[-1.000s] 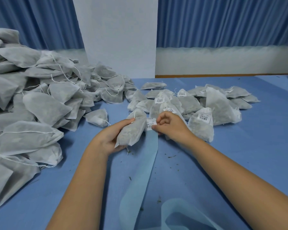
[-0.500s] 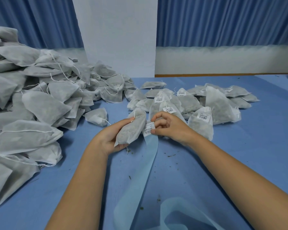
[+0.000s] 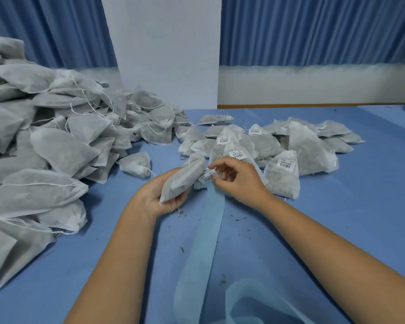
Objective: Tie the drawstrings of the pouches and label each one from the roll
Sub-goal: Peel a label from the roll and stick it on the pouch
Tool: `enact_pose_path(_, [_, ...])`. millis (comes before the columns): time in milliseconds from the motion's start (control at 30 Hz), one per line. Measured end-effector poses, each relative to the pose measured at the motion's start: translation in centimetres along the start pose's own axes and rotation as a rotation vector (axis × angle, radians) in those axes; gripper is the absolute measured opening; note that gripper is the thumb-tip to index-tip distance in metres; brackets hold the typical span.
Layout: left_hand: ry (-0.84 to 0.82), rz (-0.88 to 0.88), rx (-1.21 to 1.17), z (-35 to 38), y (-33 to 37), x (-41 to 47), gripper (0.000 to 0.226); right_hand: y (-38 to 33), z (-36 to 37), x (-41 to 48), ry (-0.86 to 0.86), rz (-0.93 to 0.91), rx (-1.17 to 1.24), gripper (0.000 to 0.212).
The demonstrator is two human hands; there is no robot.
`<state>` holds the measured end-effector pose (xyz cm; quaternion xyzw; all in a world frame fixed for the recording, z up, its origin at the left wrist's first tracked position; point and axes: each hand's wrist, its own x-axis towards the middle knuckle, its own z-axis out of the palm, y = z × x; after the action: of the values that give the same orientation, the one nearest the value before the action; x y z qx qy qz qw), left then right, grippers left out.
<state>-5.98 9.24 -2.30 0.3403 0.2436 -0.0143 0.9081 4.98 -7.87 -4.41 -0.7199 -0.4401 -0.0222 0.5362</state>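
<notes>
I see the grey drawstring pouch [image 3: 182, 181] at the centre of the frame, lying tilted in my left hand [image 3: 159, 197], whose fingers curl around its lower end from beneath. Just to its right, my right hand [image 3: 239, 181] pinches a small white barcode label [image 3: 207, 176] between thumb and forefinger, with the other fingers bent loosely above it. The label sits right beside the pouch's upper side; I cannot tell whether it touches the fabric. Below the label, a pale blue backing strip [image 3: 206, 225] runs down the table toward the lower edge of the frame, where it loops over itself.

Behind my right hand, a cluster of labelled pouches [image 3: 288, 164] rests in the middle right. A far bigger heap of unlabelled pouches [image 3: 56, 148], white strings trailing, fills the left side.

Everything sits on a table covered in blue cloth [image 3: 337, 218], scattered with dark bits of dried plant matter [image 3: 240, 219]. At the far edge runs a brown wooden strip [image 3: 290, 105], then a white wall band [image 3: 313, 85] under pleated blue curtains [image 3: 313, 31]. A white pillar [image 3: 164, 50] stands at upper centre.
</notes>
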Motion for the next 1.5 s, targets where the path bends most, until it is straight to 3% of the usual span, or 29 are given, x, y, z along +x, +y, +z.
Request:
enact_pose_path(167, [0.002,0.004,-0.078,0.1,0.1,-0.3,0.030,-0.2,0.1,-0.3,0.032,-0.161,-0.136,0.018])
enact_pose_path(333, [0.003,0.013,-0.055,0.1,0.0,-0.4,0.024,-0.5,0.0,-0.4,0.020,-0.179,-0.151,0.012])
enact_pose_path(500, [0.011,0.051,-0.056,-0.4,0.2,-0.2,0.008,-1.8,-0.1,0.1,0.079,-0.018,0.194,0.017])
enact_pose_path(600, [0.031,0.138,0.105,-0.7,0.3,0.1,0.015,-2.0,-0.7,1.0,0.247,0.143,0.417,0.025])
enact_pose_path(667, [0.031,0.212,0.278,-0.4,0.2,0.4,0.014,-1.7,-0.9,1.3,0.282,0.216,0.410,0.019])
enact_pose_path(700, [0.043,0.253,0.375,-0.2,0.1,0.4,0.016,-1.6,-0.9,1.3,0.250,0.249,0.393,0.017])
enact_pose_path(800, [0.031,0.351,0.584,0.5,-0.5,0.2,0.011,-1.4,-0.4,1.2,0.091,0.337,0.390,0.049])
enact_pose_path(867, [0.003,0.393,0.686,0.7,-0.9,-0.1,0.009,-1.5,-0.2,1.0,0.060,0.337,0.428,0.054])
enact_pose_path(1167, [0.058,0.385,0.930,0.6,-1.0,0.0,0.019,-1.8,-0.2,1.1,0.139,0.321,0.485,0.044])
enact_pose_path(1267, [0.149,0.401,0.898,0.2,-0.9,0.5,0.030,-2.2,-0.2,1.3,0.197,0.275,0.446,0.034])
enact_pose_path(1367, [0.222,0.428,0.817,-0.2,-0.7,0.9,0.022,-2.7,-0.5,1.4,0.252,0.252,0.440,0.017])
enact_pose_path(1500, [0.240,0.459,0.792,-0.4,-0.7,1.1,0.028,-3.3,-0.6,1.3,0.183,0.300,0.439,0.008])
